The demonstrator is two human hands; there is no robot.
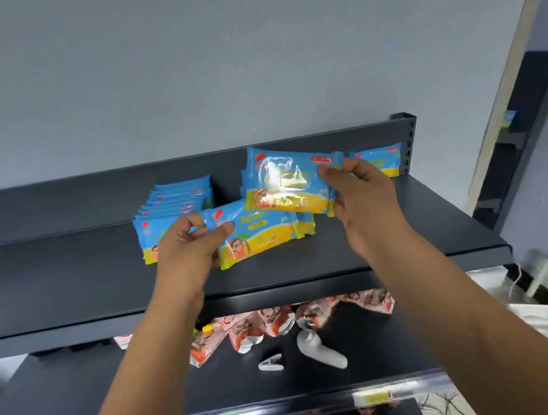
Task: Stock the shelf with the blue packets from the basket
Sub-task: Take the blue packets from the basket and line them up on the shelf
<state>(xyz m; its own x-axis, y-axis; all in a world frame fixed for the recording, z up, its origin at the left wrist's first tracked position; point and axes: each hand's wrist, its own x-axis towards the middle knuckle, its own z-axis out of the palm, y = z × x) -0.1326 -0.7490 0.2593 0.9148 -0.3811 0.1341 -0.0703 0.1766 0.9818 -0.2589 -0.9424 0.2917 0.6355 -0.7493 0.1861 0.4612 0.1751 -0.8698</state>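
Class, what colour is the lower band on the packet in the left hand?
Yellow band, head view.

Red-and-white pouches [246, 333], a white clip [270, 363] and a white handheld device [321, 351] on the lower shelf [371, 340].

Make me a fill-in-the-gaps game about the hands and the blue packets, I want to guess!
The right hand holds its blue-and-yellow plastic packet ____ than the left hand's packet.
The row of standing packets on the dark grey metal top shelf is beside the ____ hand.
The small white plastic clip lies on the ____ shelf.
Missing words: higher, left, lower.
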